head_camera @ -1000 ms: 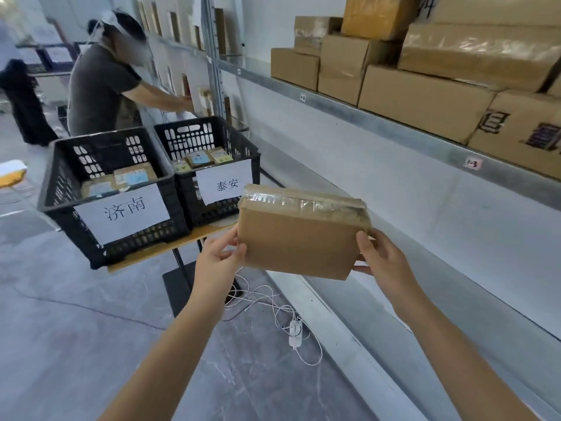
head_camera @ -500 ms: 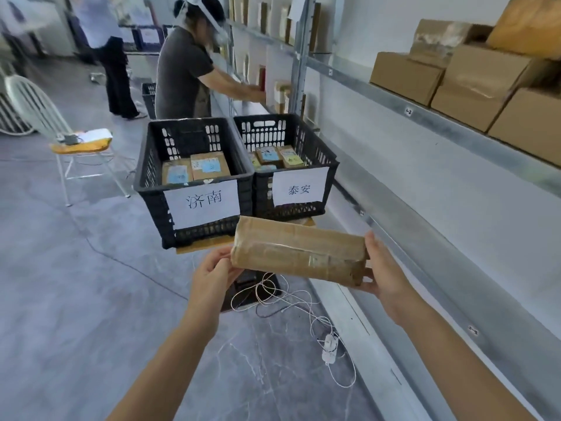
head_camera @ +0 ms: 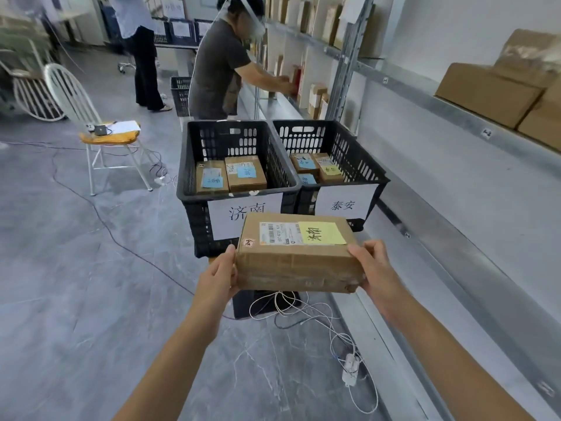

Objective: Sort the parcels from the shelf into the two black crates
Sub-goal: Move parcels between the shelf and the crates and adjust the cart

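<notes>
— Where does the shelf stand?
— The shelf (head_camera: 455, 115) runs to the right of the left crate (head_camera: 197, 226), past the right crate (head_camera: 359, 153), which sits just beside it.
— And the parcel?
— You hold the parcel (head_camera: 297, 265) in the air just in front of the left crate, covering part of its paper sign.
— My hands?
— Your left hand (head_camera: 217, 279) grips its left end and your right hand (head_camera: 376, 271) grips its right end.
— Anything smaller?
— A yellow note (head_camera: 321, 233) faces up on top.
</notes>
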Demonstrator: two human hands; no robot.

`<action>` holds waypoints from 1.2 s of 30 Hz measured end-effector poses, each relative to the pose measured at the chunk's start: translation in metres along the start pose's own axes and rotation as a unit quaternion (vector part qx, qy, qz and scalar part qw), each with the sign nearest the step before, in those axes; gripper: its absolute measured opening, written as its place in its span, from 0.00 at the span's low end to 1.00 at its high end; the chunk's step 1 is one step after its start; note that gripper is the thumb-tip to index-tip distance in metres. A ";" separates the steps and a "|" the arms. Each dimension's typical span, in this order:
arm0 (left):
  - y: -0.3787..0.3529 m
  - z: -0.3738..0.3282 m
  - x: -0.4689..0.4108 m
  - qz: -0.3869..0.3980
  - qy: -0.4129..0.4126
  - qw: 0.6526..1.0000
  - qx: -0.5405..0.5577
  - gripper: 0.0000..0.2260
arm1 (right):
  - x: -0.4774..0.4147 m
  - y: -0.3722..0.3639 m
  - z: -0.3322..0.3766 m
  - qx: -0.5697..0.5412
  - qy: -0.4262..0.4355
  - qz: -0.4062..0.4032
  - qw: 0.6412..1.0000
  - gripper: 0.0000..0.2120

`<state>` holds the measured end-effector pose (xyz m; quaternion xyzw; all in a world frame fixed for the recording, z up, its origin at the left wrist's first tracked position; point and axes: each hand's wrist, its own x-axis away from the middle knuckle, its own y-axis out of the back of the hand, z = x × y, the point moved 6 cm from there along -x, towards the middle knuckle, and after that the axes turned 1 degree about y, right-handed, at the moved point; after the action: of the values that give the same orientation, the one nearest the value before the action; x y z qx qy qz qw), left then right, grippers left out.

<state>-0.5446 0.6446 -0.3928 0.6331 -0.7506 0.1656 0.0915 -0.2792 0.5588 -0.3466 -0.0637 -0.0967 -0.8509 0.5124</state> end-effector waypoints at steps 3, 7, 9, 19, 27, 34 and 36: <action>0.010 -0.008 -0.014 0.001 0.016 1.000 0.010 0.13 | -0.011 -0.014 -0.003 0.004 0.011 0.009 1.000 0.07; 0.018 -0.018 -0.034 0.022 0.005 0.999 0.029 0.13 | -0.024 -0.034 -0.007 -0.003 0.014 0.022 1.000 0.09; 0.019 -0.021 -0.043 0.043 -0.002 0.998 0.040 0.17 | -0.031 -0.041 -0.008 0.001 0.017 0.033 0.999 0.10; 0.004 -0.058 -0.086 0.016 -0.050 0.993 0.108 0.15 | -0.111 -0.047 0.029 -0.050 -0.017 0.037 0.998 0.32; -0.009 -0.099 -0.146 -0.020 -0.090 0.991 0.098 0.19 | -0.191 -0.062 0.067 -0.103 -0.068 0.135 0.983 0.27; -0.016 -0.140 -0.189 -0.073 -0.127 0.989 0.037 0.20 | -0.267 -0.087 0.101 -0.060 -0.077 0.226 0.969 0.23; -0.016 -0.145 -0.199 -0.104 -0.130 0.986 0.016 0.15 | -0.285 -0.090 0.106 -0.082 -0.077 0.242 0.964 0.17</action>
<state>-0.5029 0.8781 -0.3252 0.7255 -0.6832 0.0834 -0.0001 -0.2253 0.8693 -0.3115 -0.1926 -0.0479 -0.6989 0.6872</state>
